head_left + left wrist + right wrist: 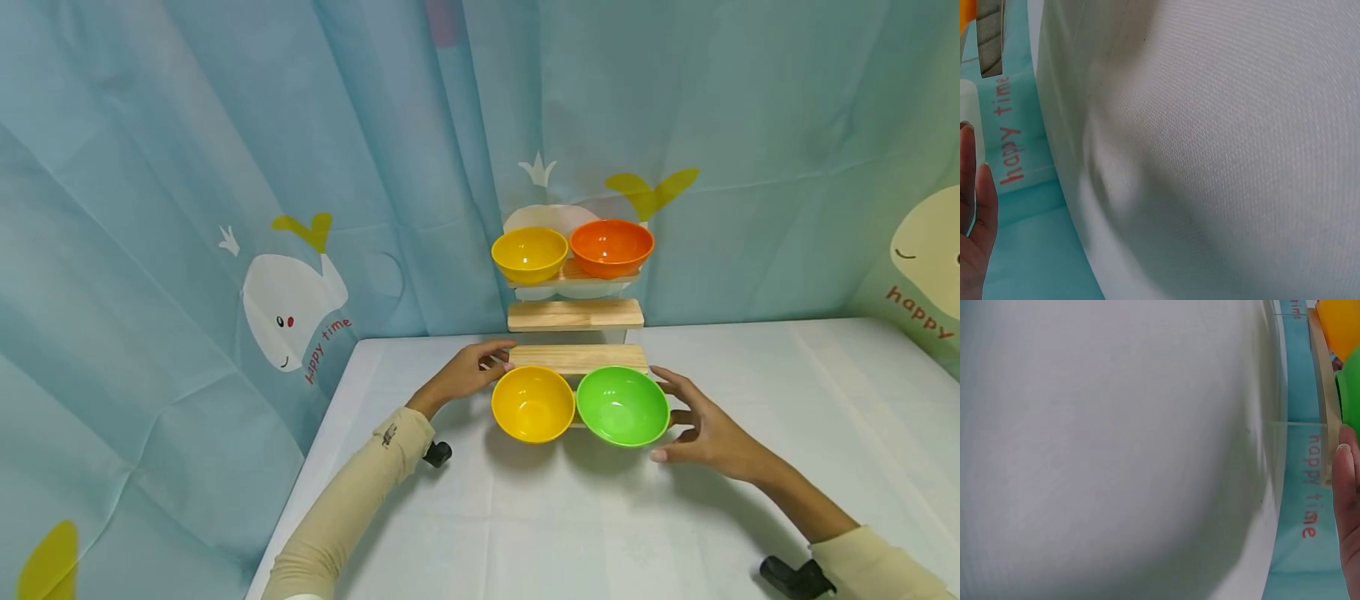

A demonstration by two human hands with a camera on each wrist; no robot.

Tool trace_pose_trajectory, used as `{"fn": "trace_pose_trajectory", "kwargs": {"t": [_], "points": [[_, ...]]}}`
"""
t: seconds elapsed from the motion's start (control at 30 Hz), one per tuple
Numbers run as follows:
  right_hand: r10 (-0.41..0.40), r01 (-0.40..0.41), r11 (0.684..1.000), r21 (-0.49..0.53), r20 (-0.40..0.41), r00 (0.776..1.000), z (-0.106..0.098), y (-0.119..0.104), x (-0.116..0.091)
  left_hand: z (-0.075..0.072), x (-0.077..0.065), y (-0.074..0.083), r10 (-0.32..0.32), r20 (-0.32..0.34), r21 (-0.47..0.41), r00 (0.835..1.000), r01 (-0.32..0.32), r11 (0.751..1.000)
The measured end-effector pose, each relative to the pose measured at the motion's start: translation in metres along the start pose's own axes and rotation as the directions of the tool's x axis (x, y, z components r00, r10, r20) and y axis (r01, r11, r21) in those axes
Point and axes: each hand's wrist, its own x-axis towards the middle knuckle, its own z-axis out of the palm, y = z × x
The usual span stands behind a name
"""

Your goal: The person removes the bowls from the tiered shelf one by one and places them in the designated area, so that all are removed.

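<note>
A wooden step rack (576,315) stands at the back of the table with bowls on its top and bottom steps. On the bottom step, a yellow bowl (533,403) sits left of a green bowl (623,406), rims side by side. Beside the rack's left end, my left hand (471,371) has its fingertips right at the step edge and the yellow rim. My right hand (701,429) is spread at the right side of the green bowl, thumb apart from the fingers. In the right wrist view, fingers (1346,481) reach up to the green bowl's wall.
Another yellow bowl (529,254) and an orange bowl (612,248) share the top step. Behind the white-covered table (555,525) hangs a blue printed curtain (420,167). Black wrist-camera parts stick out under the left sleeve (352,500) and right sleeve (873,567).
</note>
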Motion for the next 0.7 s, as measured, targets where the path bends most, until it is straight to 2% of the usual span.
{"fn": "trace_pose_trajectory", "kwargs": {"t": [0.53, 0.7], "points": [[-0.020, 0.020, 1.000, 0.009, 0.002, 1.000, 0.0083, -0.0014, 0.0042, 0.0015, -0.0025, -0.0012, -0.016, 0.009, -0.003, 1.000, 0.016, 1.000], [-0.002, 0.002, 1.000, -0.002, -0.022, 1.000, 0.0103, -0.0031, 0.0057, 0.0010, -0.0025, 0.0009, -0.025, -0.002, 0.002, 1.000, 0.025, 1.000]]}}
